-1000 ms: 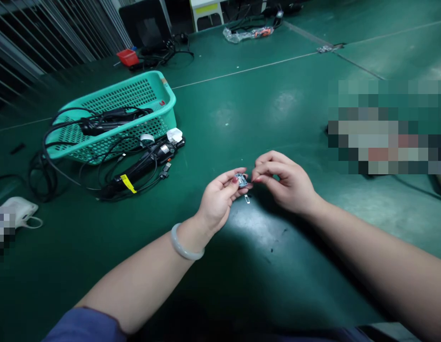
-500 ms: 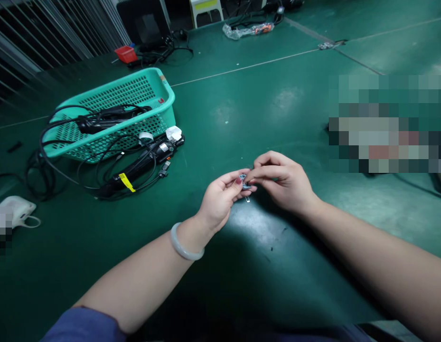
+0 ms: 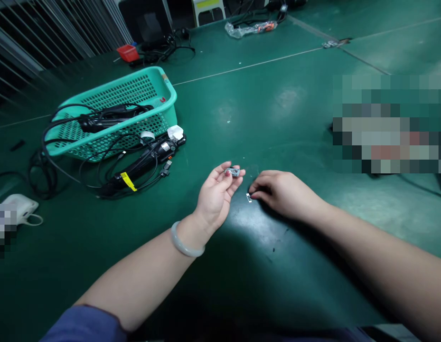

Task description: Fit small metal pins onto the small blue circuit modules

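My left hand (image 3: 216,194) is raised over the green table, its thumb and fingers closed on a small grey-blue part (image 3: 234,172) with fine detail too small to make out. A pale bangle (image 3: 184,241) circles that wrist. To the right, my right hand (image 3: 280,192) rests low at the tabletop with its fingers pinched. Its fingertips meet the edge of a small white-rimmed rectangular piece (image 3: 248,197) lying on the table. How firmly they grip it is partly hidden.
Left of my hands stands a turquoise basket (image 3: 117,90) holding black cabled devices. Another black device (image 3: 145,164) with a yellow tag and cables lies before it. A white object (image 3: 23,209) sits at far left. At the back are a red bin (image 3: 127,53) and a plastic-wrapped item (image 3: 250,29).
My right hand has left the grey-blue part and come down to the white-rimmed piece on the table. My left hand has drawn slightly left and up, tilting the part.
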Demonstrator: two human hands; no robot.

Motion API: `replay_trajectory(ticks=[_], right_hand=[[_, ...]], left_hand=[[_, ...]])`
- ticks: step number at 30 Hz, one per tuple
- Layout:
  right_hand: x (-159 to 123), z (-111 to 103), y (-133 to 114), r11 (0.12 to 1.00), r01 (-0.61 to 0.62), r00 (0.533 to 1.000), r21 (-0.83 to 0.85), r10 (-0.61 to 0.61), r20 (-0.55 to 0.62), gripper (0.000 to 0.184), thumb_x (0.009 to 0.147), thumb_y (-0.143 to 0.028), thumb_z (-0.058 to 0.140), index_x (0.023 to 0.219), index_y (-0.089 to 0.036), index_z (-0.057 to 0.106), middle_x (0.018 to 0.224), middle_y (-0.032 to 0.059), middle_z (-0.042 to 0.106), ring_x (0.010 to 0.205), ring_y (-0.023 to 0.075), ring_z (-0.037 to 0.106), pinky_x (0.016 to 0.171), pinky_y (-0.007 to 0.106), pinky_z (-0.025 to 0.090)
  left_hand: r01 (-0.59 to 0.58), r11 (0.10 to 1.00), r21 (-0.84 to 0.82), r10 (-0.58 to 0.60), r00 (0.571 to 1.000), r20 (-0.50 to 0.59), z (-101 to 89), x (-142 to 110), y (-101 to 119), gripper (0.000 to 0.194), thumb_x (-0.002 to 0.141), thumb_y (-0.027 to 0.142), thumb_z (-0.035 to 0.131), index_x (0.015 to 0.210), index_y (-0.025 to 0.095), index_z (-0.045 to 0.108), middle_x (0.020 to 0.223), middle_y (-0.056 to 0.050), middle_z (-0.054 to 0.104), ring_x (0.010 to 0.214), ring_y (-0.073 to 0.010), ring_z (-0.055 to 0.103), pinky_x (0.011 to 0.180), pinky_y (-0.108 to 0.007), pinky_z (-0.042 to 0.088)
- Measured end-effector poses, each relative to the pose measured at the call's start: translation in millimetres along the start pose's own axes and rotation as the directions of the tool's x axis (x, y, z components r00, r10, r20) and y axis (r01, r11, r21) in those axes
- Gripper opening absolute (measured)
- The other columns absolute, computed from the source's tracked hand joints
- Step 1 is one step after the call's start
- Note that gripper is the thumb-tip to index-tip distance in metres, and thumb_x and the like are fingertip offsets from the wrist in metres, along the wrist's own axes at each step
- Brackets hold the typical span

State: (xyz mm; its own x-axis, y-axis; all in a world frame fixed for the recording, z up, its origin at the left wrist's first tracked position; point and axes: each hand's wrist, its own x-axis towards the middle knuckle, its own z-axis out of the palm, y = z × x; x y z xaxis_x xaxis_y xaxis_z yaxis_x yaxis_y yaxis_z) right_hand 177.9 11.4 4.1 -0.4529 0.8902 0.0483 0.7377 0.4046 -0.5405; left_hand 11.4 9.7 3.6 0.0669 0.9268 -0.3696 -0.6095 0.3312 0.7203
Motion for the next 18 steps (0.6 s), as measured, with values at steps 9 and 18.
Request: replay_trajectory(ticks=[9, 18], right_hand=[[-5, -5, -8, 0.997, 0.058, 0.903, -0.060, -0.078, -0.423, 0.011, 0.085, -0.025, 0.058, 0.084, -0.021, 0.068, 0.082, 0.0023, 0.073, 0.071, 0.0159, 0.067, 0.066, 0.027, 0.051], [-5, -3, -14, 0.863, 0.222, 0.795, -0.455, -0.430, -0.428, 0.014, 0.088, -0.017, 0.054, 0.085, -0.016, 0.067, 0.084, 0.0055, 0.073, 0.074, 0.0157, 0.066, 0.071, 0.027, 0.052]], left_hand=[[-0.042, 0.992, 0.120, 0.034, 0.997, 0.068, -1.9, -1, -5, 0.022, 0.073, 0.006, 0.066, 0.093, 0.014, 0.063, 0.092, -0.002, 0.068, 0.089, -0.0106, 0.066, 0.092, -0.027, 0.047], [-0.095, 0.982, 0.166, 0.082, 0.993, 0.081, -3.8, 0, -9, 0.028, 0.058, 0.005, 0.077, 0.083, 0.014, 0.065, 0.081, 0.000, 0.069, 0.079, -0.0087, 0.065, 0.087, -0.027, 0.049]])
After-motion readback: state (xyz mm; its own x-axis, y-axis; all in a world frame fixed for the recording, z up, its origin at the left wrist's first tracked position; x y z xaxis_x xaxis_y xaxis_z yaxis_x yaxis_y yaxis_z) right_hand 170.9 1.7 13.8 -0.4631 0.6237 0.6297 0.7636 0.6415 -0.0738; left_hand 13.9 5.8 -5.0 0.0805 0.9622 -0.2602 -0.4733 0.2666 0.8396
